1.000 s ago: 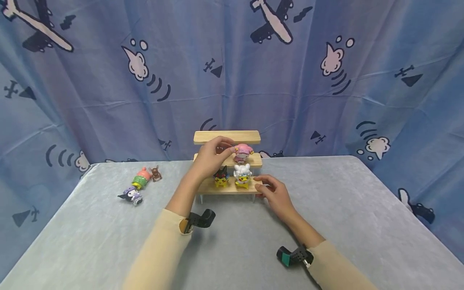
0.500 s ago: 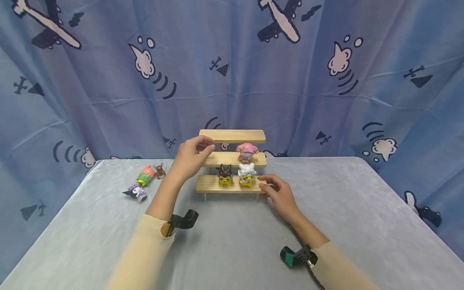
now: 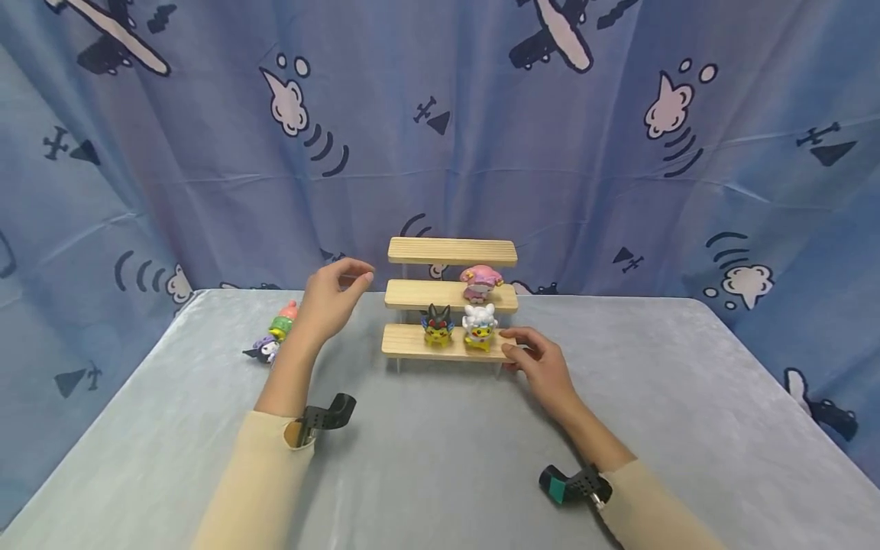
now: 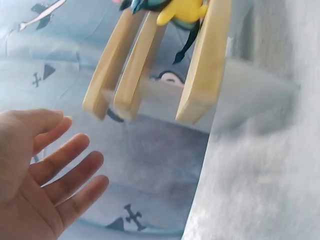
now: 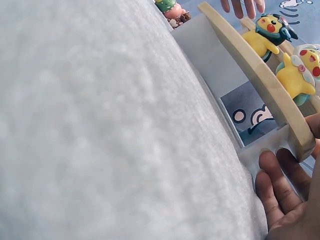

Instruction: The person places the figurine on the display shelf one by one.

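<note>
A three-tier wooden display stand (image 3: 409,294) stands near the table's back edge. On its bottom tier are a Pikachu figurine in a black hood (image 3: 438,327) and one in a white hood (image 3: 479,328). A pink-hooded figurine (image 3: 481,284) sits at the right of the middle tier. My left hand (image 3: 327,302) hovers just left of the stand, holding nothing; in the left wrist view its fingers (image 4: 75,185) are spread and relaxed. My right hand (image 3: 548,372) grips the right end of the bottom tier, thumb over the plank and other fingers (image 5: 277,182) by the translucent side support.
On the table's left lie a purple-and-black figurine (image 3: 263,349) and a pink-and-green one (image 3: 283,321). A small brown figurine (image 5: 181,20) beside them is hidden behind my left hand in the head view. A blue printed curtain (image 3: 385,114) hangs behind the table.
My left hand has drawn back leftward from the middle tier, away from the pink-hooded figurine, to beyond the stand's left end. The right hand keeps its grip. The head view has shifted slightly.
</note>
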Motion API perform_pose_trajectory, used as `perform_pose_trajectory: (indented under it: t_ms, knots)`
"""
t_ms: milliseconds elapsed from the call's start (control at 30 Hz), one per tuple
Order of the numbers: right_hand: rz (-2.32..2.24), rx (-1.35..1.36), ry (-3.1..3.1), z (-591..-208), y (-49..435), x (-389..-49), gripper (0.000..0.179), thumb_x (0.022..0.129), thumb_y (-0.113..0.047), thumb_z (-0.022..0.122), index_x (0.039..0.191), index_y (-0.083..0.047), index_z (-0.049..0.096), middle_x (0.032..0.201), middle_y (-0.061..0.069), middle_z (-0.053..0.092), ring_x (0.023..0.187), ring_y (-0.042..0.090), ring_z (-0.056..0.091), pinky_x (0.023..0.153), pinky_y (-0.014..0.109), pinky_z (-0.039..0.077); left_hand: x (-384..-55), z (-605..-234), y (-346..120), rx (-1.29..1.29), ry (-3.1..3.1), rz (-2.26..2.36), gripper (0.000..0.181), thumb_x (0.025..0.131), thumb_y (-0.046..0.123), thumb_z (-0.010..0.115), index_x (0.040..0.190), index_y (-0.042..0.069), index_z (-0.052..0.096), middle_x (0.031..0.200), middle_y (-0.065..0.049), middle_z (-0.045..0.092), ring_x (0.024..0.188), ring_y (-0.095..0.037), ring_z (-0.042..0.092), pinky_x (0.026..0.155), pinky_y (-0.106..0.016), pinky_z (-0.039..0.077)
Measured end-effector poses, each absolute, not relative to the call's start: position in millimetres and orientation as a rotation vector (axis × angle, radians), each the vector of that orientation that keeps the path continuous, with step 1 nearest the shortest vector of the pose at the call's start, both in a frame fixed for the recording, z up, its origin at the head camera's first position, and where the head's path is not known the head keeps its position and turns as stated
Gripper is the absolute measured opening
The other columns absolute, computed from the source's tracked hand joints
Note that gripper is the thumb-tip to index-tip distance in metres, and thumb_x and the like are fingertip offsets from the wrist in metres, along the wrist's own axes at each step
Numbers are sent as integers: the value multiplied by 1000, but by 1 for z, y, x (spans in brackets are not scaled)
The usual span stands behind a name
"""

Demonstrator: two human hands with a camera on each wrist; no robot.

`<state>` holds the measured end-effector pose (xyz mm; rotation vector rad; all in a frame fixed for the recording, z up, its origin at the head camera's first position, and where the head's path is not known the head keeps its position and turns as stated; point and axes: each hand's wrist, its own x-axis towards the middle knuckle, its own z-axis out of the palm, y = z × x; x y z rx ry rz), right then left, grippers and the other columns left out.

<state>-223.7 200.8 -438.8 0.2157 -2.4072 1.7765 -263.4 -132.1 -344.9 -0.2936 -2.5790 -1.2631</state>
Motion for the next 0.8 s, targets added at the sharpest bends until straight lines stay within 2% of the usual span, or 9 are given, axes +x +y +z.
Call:
perform_pose_trajectory:
  t_ms: [300, 633, 800]
  knots:
    - [1788, 205, -2406, -437, 203, -223, 31, 100, -16, 62, 126, 1, 63, 132, 21, 62, 87, -2, 66, 76, 21, 60, -274, -352, -164, -138, -2688, -1111, 32, 106, 30, 52, 129, 12, 65, 133, -11, 66, 126, -34, 60, 100, -55, 53]
    - [1780, 196, -2422, -438, 203, -223, 31, 101, -16, 62, 126, 1, 63, 130, 21, 63, 85, -1, 66, 75, 20, 59, -282, -372, -186, -95, -2741, -1032, 33, 105, 27, 51, 127, 7, 65, 130, -16, 67, 123, -37, 61, 102, -56, 49]
    - [1770, 185, -2429, -438, 203, -223, 31, 101, -17, 61, 126, 0, 63, 131, 20, 63, 84, 0, 65, 74, 20, 58, -285, -378, -188, -70, -2746, -1016, 33, 104, 25, 51, 127, 6, 65, 134, -18, 65, 128, -39, 57, 107, -57, 45]
